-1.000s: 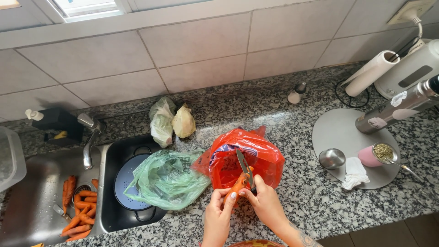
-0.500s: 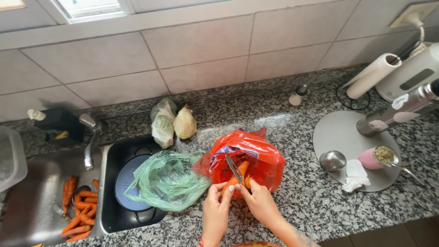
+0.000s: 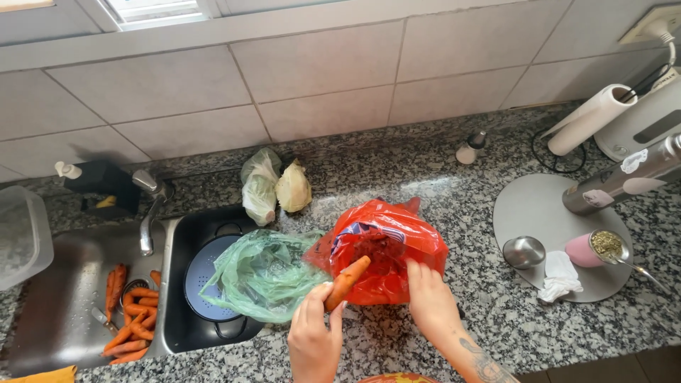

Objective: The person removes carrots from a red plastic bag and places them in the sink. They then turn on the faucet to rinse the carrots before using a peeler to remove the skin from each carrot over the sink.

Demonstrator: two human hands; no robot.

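- Along the far left edge of the frame, a clear plastic tub [image 3: 21, 237] sits beside the steel sink [image 3: 67, 273], and a heap of wet carrots [image 3: 131, 319] lies near the drain, well apart from both hands.
- Just right of that, a tap [image 3: 149, 213] stands over a dark basin holding a blue colander [image 3: 206, 284].
- Left of centre, a pale green bag [image 3: 259, 273] droops over the basin's edge; it looks thin and limp, so it would give no support to anything leaned on it.
- Behind it, toward the tiled wall, a cabbage [image 3: 293, 186] rests next to another bagged vegetable [image 3: 259, 186].
- At lower centre, the left hand [image 3: 314, 340] is closed around the lower end of a carrot [image 3: 347, 282], fingers wrapped round it, with the tip pointing up and to the right over the red bag [image 3: 386, 259].
- I judge the carrot stiff, fairly light and not fragile; its skin may be damp and a little slick, so a grip around the thicker end seems the safest hold.
- Right of centre, the right hand [image 3: 429, 301] rests on the red bag's lower right edge, fingers fairly flat; I cannot tell whether it holds anything.
- The red bag looks crinkly and soft, likely to slide on the speckled counter [image 3: 496, 333] unless held down.
- Toward the right, a round grey board [image 3: 539, 206] carries a small steel cup [image 3: 523, 252], a pink cup [image 3: 592, 248] and a crumpled white cloth [image 3: 560, 276].
- At upper right, a paper towel roll [image 3: 592, 119] leans by the wall.
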